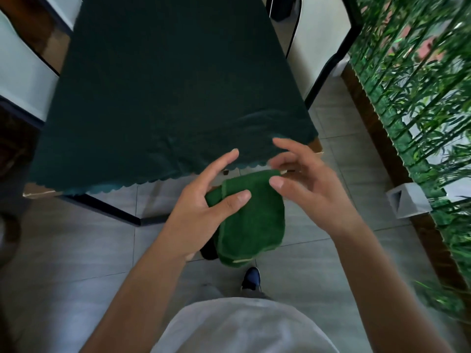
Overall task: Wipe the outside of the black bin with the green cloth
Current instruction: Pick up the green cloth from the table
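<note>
The wooden worktop (316, 146) is pretty much covered by a dark green scalloped-edge tablecloth (163, 98), black metal legs (114, 212) underneath. It's all stood on a grey tiled floor (63, 250).

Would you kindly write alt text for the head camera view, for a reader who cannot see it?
A person standing on a tiled floor holds a folded green cloth in both hands, the left hand and right hand pinching it, beside a table under a dark green tablecloth. No black bin is visible.
</note>
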Tool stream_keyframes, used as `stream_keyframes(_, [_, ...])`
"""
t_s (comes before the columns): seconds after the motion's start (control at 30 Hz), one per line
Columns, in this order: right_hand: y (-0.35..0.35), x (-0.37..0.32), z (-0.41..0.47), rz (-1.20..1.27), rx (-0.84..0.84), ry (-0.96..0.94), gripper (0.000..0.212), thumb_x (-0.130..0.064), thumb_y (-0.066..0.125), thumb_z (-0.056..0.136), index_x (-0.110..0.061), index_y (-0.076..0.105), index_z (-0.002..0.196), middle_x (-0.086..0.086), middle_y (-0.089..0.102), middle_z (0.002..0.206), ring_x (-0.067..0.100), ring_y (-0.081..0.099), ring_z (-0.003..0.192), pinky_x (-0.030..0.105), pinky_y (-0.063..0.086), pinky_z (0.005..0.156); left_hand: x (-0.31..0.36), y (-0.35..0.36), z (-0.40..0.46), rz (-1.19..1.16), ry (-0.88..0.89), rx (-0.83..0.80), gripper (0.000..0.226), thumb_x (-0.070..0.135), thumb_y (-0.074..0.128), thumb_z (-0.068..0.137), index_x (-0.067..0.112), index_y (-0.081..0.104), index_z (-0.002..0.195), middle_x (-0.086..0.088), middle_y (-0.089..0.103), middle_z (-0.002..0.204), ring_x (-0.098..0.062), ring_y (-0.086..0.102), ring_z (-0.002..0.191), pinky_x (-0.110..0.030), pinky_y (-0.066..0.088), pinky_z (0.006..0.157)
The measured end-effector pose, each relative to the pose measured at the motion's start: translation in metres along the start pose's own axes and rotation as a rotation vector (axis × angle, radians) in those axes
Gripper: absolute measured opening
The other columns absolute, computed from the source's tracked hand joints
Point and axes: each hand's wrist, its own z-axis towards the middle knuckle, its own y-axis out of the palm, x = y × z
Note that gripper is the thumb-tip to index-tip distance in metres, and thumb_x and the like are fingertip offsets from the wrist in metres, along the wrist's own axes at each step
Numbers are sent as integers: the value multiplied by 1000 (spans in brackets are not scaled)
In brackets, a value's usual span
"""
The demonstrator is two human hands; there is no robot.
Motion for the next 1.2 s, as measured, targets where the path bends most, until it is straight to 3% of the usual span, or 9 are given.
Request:
stream_keyframes(0.1, [22, 11, -12, 406, -283, 106, 96, -55, 82, 80, -36, 31, 160, 10, 42, 160, 30, 47, 146, 54, 48, 111, 5, -5, -12, -186, -21, -27, 60, 22, 75, 85, 45, 60, 138, -5, 65, 141, -24, 70, 120, -41, 61, 91])
stream_keyframes(0.2, [53, 11, -27, 618, -394, 156, 107, -56, 85, 75, -37, 25, 161, 10, 47, 159, 36, 49, 144, 56, 45, 113, 3, -19, -23, -125, 16, 27, 59, 19, 73, 88, 42, 58, 140, 0, 75, 124, -20, 75, 109, -40, 63, 85])
stream_keyframes(0.3, [89, 10, -41, 697, -302, 223, 79, -35, 86, 81, -33, 48, 151, 9, 61, 147, 34, 60, 134, 49, 53, 106, -6, -39, -43, -49, 50, 57, 62, 18, 73, 91, 45, 53, 143, 14, 75, 120, -13, 75, 108, -39, 64, 84])
stream_keyframes(0.4, [125, 3, -56, 653, -190, 271, 35, -17, 74, 92, -34, 71, 123, 9, 74, 126, 31, 71, 118, 39, 60, 92, -17, -58, -71, 36, 79, 73, 64, 21, 74, 93, 49, 50, 144, 18, 70, 130, -9, 73, 111, -37, 64, 85])
stream_keyframes(0.6, [180, -8, -89, 404, 5, 109, 66, -5, 58, 103, -35, 36, 157, -5, 62, 143, 17, 64, 128, 32, 57, 98, -45, -89, -106, 124, 48, 206, 60, 30, 75, 93, 51, 50, 143, 26, 51, 150, -7, 51, 139, -45, 51, 108])
stream_keyframes(0.73, [193, -7, -108, 329, 22, 93, 49, -10, 56, 104, -39, 52, 143, -25, 63, 137, 6, 61, 129, 24, 55, 99, -53, -90, -116, -99, -27, 211, 58, 15, 75, 93, 41, 56, 141, 11, 62, 142, -9, 69, 118, -32, 62, 87])
stream_keyframes(0.93, [186, 10, -130, 256, 89, 188, 39, -15, 60, 103, -28, 62, 140, -11, 67, 137, 7, 65, 123, 27, 57, 96, -71, -72, -122, -59, -62, 180, 56, 19, 76, 93, 43, 56, 140, 28, 70, 116, -5, 73, 105, -28, 63, 80])
stream_keyframes(1.1, [165, 40, -151, 248, 175, 288, 53, -18, 62, 103, -36, 48, 151, -9, 64, 139, 11, 66, 124, 40, 58, 100, -99, -44, -118, 37, -113, 185, 60, 33, 79, 89, 49, 52, 140, 4, 64, 139, -16, 68, 120, -45, 60, 94])
stream_keyframes(1.2, [142, 64, -167, 327, 129, 382, 61, -14, 64, 101, -36, 41, 154, -8, 63, 141, 14, 65, 126, 41, 56, 103, -117, -19, -121, 85, -118, 122, 61, 26, 74, 95, 45, 48, 147, 22, 61, 140, -8, 65, 122, -38, 59, 97])
